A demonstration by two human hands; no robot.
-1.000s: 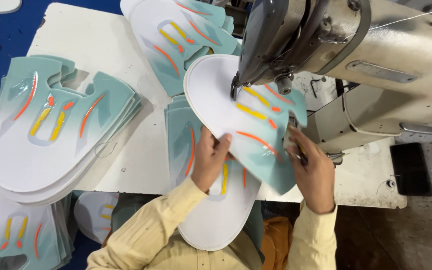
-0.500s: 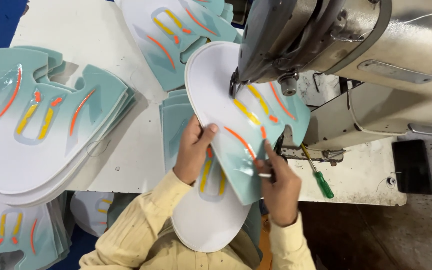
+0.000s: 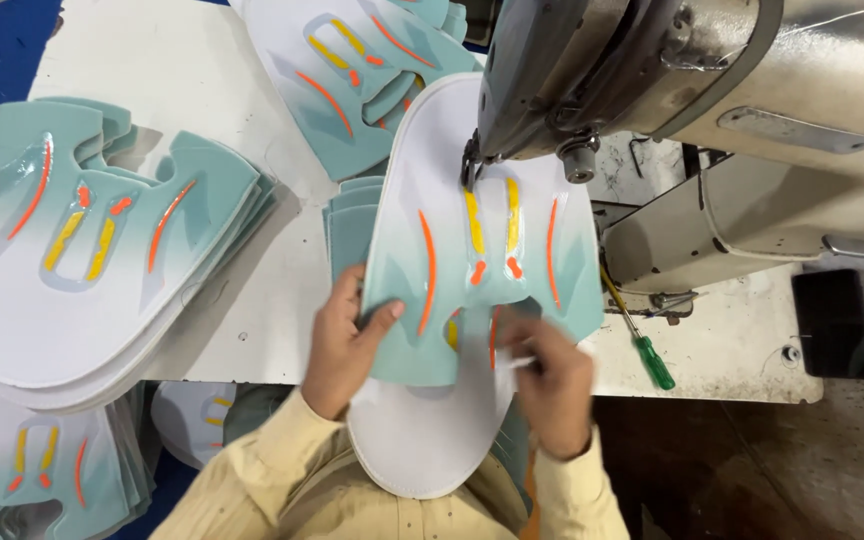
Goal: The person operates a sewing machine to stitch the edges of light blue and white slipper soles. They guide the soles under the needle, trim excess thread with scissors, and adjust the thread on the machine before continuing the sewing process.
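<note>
While flat, hands (image 3: 347, 345) on upper (image 3: 472, 270).

I wear a pale yellow, long-sleeved shirt of thin woven cloth, and both of its sleeves reach down to my wrists just below the grey metal sewing machine (image 3: 672, 90). My left hand (image 3: 342, 345) and my right hand (image 3: 552, 385) are bare, with no gloves, rings or watch that I can see. The cuffs sit loosely creased, and the cloth is plain, without pattern.
</note>
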